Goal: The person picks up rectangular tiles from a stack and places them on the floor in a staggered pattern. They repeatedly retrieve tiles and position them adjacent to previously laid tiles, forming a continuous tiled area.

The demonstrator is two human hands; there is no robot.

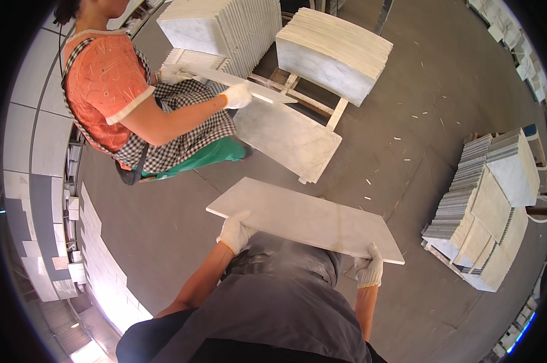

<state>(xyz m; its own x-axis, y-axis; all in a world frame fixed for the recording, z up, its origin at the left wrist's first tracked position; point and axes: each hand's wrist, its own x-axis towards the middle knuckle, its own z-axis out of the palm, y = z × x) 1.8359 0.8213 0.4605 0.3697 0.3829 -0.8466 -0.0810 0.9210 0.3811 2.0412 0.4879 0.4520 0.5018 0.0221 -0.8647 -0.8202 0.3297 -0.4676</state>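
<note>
Step, as judged: holding up the slab [304,215]. Left hand [236,232] and right hand [368,266] pinch its near edge, well apart. Next move likely calls for even support.

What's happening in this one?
The camera wearer holds a pale, stone-like slab in front of the body, the gloved left hand toward one end and the gloved right hand near the other. At upper left, a co-worker holds another slab. Similar slabs stand in a stack beyond and another stack at right.
</note>
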